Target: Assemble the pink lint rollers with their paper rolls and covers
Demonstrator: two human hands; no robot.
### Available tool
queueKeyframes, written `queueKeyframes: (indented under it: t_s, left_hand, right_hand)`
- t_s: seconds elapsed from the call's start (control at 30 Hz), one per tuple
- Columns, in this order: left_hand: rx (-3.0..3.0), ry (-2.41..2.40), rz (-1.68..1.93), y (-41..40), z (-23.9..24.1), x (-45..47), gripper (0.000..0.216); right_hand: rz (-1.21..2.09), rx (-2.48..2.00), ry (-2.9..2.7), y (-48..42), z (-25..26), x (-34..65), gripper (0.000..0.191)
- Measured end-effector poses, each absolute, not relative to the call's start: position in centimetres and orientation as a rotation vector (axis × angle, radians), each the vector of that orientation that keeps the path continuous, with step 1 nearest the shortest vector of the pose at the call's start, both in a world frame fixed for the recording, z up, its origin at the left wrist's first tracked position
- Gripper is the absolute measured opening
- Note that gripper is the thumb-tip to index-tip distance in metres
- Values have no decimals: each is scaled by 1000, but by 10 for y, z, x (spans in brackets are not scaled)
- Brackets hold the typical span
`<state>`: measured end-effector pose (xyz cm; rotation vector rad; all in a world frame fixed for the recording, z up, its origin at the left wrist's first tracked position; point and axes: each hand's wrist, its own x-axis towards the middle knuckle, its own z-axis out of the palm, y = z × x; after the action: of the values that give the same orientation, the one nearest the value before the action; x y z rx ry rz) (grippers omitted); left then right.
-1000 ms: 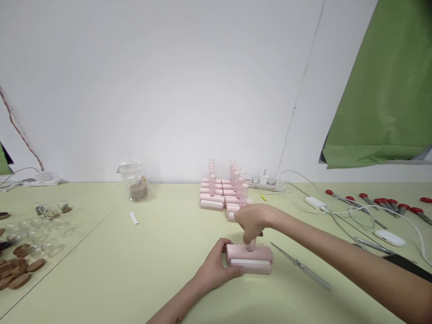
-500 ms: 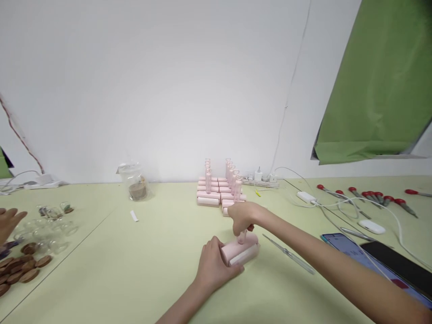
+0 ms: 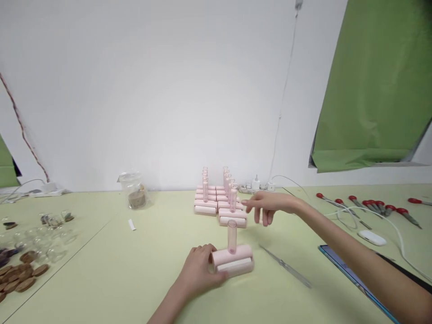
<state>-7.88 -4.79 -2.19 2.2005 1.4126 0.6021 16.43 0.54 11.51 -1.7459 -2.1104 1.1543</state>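
- The left hand (image 3: 200,270) is nearest, its fingers clamped on the left end of a pink roller (image 3: 232,260), thumb in front and the others behind.
- That roller lies across the pale green surface (image 3: 118,279), slightly askew, a white strip along its front and a clear pink tube (image 3: 232,236) standing upright from its top.
- Just to the right of the roller lies a slim metal tool (image 3: 286,266), slanting away; farther right, a blue-edged phone (image 3: 338,262) shows partly from under the forearm.
- Far to the left, round brown pieces (image 3: 25,275) lie heaped beside clear glass domes (image 3: 43,240).
- The right hand (image 3: 268,206) hangs beyond the held roller, fingers apart and bent downward; whether the index fingertip touches the grouped roller beside it, I cannot tell.
- More pink rollers (image 3: 232,218) stand in two columns, tubes upright.
- Red-ended tools (image 3: 380,207) lie to the right, past a white case (image 3: 371,237).
- A clear bag (image 3: 137,195) with brown contents sits near the white wall (image 3: 168,90).
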Motion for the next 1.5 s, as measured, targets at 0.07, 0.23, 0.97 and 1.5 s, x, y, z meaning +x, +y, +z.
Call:
queueKeyframes:
  t_s: [0.07,0.23,0.97,1.5]
  left_hand:
    - [2133,1341,536,-42,-19,-88,64]
    - [1910,1174,628,-29,-2,-85,113]
    - [1369,554,857,-3,1,-2,14]
    - [1345,404,753,3,0,-5,13]
  right_hand:
    - [943,-1824,-2011,17,91,193,61]
    - [562,-1811,-1928,32,10,218,57]
    - [609,-1021,-2169,-23,81,125,27]
    - [792,-1175,-2138,-32,77,117,17]
